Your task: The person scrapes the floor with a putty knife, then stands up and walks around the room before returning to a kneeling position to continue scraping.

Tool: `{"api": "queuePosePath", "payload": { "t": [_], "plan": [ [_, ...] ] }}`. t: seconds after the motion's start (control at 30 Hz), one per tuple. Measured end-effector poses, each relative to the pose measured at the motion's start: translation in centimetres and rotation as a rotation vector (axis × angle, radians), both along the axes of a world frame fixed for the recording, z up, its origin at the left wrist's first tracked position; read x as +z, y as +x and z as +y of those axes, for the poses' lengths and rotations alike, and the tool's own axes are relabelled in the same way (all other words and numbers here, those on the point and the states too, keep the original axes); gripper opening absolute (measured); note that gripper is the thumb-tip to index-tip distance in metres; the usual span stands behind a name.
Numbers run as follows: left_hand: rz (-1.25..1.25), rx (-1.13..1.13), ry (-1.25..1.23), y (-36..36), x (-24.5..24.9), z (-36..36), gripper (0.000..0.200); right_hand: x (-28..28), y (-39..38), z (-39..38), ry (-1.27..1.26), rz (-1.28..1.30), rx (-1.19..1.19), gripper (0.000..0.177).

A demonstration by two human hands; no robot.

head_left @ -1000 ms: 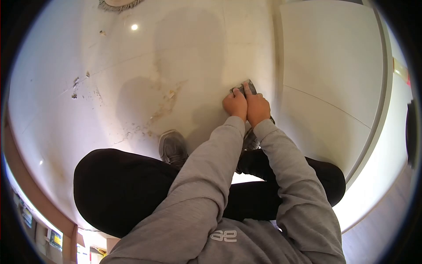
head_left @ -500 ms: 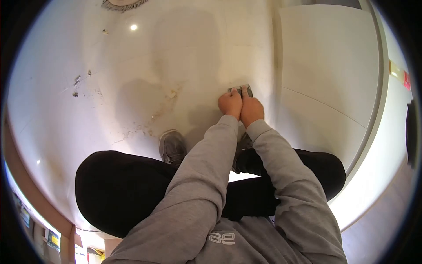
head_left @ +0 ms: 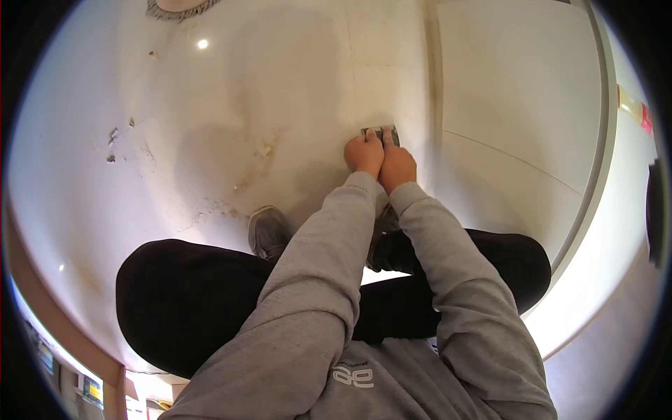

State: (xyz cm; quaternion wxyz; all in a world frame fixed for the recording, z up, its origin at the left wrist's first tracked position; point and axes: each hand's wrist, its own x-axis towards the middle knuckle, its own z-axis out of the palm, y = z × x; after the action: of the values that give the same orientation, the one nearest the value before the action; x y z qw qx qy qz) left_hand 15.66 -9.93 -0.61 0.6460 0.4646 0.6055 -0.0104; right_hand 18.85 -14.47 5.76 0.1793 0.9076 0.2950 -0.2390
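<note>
Side by side on the pale floor, my left hand [head_left: 363, 153] and my right hand [head_left: 397, 165] press on a small dark flat tool [head_left: 392, 134]. The fingers of both hands are wrapped round it, with a finger of each laid over its top. Its far edge touches the floor just left of the white panel's base. What the tool is exactly is too small to tell. Both hands touch each other along their inner sides.
A white panel [head_left: 518, 98] stands on the right. On the floor [head_left: 294, 84] lie brown smears, a pale scrap [head_left: 264, 150] and dark debris [head_left: 112, 136]. A fringed mat [head_left: 180, 10] is at the top left. My shoe [head_left: 269, 232] is left of my arms.
Both hands and the tool appear slightly farther up in the view. The floor marks and mat have shifted a little left as the camera moved.
</note>
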Motion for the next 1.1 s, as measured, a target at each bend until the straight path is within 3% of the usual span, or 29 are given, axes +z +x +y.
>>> {"api": "queuePosePath", "payload": {
  "t": [0.07,0.17,0.23,0.37,0.5,0.67,0.73,0.83,0.9,1.1],
  "plan": [
    [-0.019,-0.043,0.063,0.0,0.0,0.0,0.042,-0.3,-0.4,-0.4,0.046,-0.003,-0.045,0.063],
    [-0.006,-0.047,-0.052,0.1,1.0,-1.4,0.043,-1.2,-0.1,-2.3,-0.022,-0.005,-0.152,0.065],
    [-0.099,-0.079,0.05,1.9,-0.1,-3.1,0.043,-2.3,2.4,-3.3,0.055,-0.044,-0.368,0.069],
    [-0.182,-0.054,-0.213,3.9,2.5,-0.6,0.047,-3.4,7.3,-2.8,0.204,-0.08,-0.326,0.069],
    [-0.159,-0.15,-0.322,5.3,-5.1,-4.8,0.052,-2.0,5.5,-3.8,0.165,-0.043,-0.309,0.069],
    [-0.254,-0.002,-0.402,3.9,0.4,-2.5,0.048,-1.9,6.6,-2.6,0.25,-0.065,-0.387,0.071],
    [-0.316,0.023,-0.393,4.7,-0.5,-3.1,0.047,-1.3,7.0,-2.0,0.279,-0.088,-0.387,0.071],
    [-0.163,0.005,-0.415,6.0,-3.8,-3.9,0.05,-1.2,5.1,-3.5,0.23,-0.035,-0.366,0.071],
    [-0.253,0.043,-0.539,4.3,-2.3,-2.6,0.039,-2.1,4.5,-4.3,0.207,-0.069,-0.353,0.072],
    [-0.158,-0.134,-0.318,5.1,0.0,-1.9,0.048,-2.9,7.3,-2.6,0.332,-0.074,-0.454,0.081]
  ]
}}
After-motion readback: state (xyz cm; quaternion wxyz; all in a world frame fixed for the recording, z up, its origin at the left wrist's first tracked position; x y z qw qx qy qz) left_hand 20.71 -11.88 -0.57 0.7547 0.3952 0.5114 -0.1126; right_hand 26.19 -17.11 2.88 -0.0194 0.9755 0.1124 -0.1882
